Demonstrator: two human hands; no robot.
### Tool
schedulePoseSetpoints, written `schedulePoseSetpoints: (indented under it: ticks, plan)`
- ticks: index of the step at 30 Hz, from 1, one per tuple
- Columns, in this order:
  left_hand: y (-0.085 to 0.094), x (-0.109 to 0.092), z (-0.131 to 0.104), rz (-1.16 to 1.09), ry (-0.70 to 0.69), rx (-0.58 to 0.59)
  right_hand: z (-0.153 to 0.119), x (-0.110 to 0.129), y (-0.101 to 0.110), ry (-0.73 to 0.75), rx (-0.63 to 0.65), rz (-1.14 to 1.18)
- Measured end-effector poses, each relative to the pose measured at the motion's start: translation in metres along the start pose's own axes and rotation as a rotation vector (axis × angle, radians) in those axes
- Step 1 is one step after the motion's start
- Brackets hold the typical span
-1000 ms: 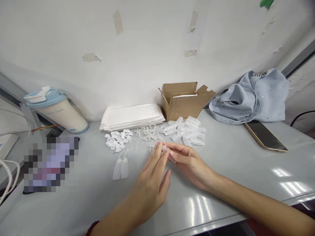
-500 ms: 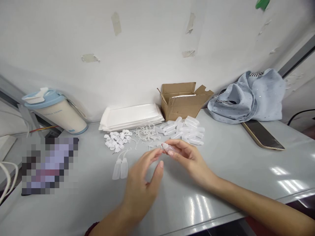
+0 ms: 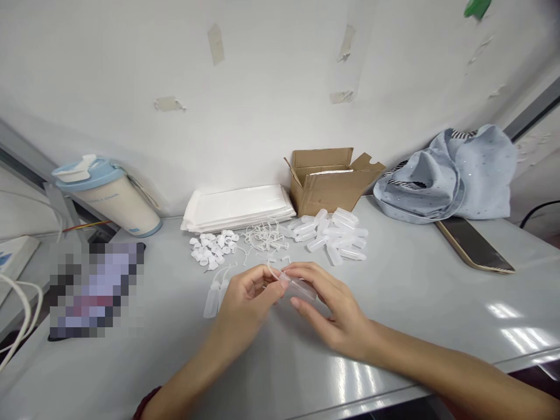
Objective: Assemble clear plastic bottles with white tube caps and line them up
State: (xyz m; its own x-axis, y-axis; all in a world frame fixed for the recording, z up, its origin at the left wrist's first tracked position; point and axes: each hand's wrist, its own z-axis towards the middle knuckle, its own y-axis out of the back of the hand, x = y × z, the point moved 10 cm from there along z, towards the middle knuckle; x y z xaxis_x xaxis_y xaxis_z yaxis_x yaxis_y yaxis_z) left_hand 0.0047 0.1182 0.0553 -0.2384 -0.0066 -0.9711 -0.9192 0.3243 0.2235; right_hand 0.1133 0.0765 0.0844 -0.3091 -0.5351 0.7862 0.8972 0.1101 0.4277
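A small translucent plastic bottle (image 3: 303, 288) is between my hands above the table, lying nearly sideways with a thin white tube at its left end. My left hand (image 3: 251, 294) is closed, thumb and fingertips pinching that tube end. Around the body of the bottle, my right hand (image 3: 335, 306) is loosely curled, fingers along the far side and thumb near its lower edge. Two similar bottles with tubes (image 3: 212, 300) lie beside my left hand, partly covered by it. Beyond are white caps (image 3: 212, 248), thin white tubes (image 3: 266, 235) and a pile of bottles (image 3: 339, 233).
A stack of white packaging (image 3: 238, 207) and an open cardboard box (image 3: 335, 189) stand against the wall. At left are a tumbler (image 3: 116, 201) and a pixelated object (image 3: 98, 291). A blue cloth bag (image 3: 455, 175) and a phone (image 3: 475, 245) lie at right.
My left hand has closed from a spread thumb to a pinch on the bottle's tube end. The bottle has come slightly lower and nearer, and my right thumb has shifted off its upper side.
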Motion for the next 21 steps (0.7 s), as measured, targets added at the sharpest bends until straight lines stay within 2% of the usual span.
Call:
schedulePoseSetpoints:
  ticks: [4, 6, 10, 12, 14, 18, 21]
  plan:
    - [0.004, -0.009, 0.002, 0.108, -0.048, 0.076, -0.004, -0.021, -0.008, -0.229, 0.081, 0.197]
    - [0.006, -0.019, 0.002, 0.255, -0.152, 0.083, -0.005, -0.031, -0.010, -0.327, 0.079, 0.256]
    - [0.016, -0.053, -0.016, 0.565, -0.556, -0.152, -0.005, -0.043, -0.011, -0.429, 0.022, 0.330]
    - [0.009, -0.062, -0.028, 0.631, -0.723, -0.203, -0.005, -0.048, -0.011, -0.473, 0.000, 0.372]
    - [-0.007, -0.062, -0.036, 0.709, -0.822, -0.173, -0.005, -0.052, -0.010, -0.517, -0.029, 0.419]
    - [-0.033, -0.054, -0.044, 0.875, -0.934, -0.138, -0.007, -0.056, -0.011, -0.563, -0.067, 0.547]
    - [-0.037, -0.052, -0.048, 0.918, -0.957, -0.210, -0.007, -0.055, -0.014, -0.566, -0.064, 0.598]
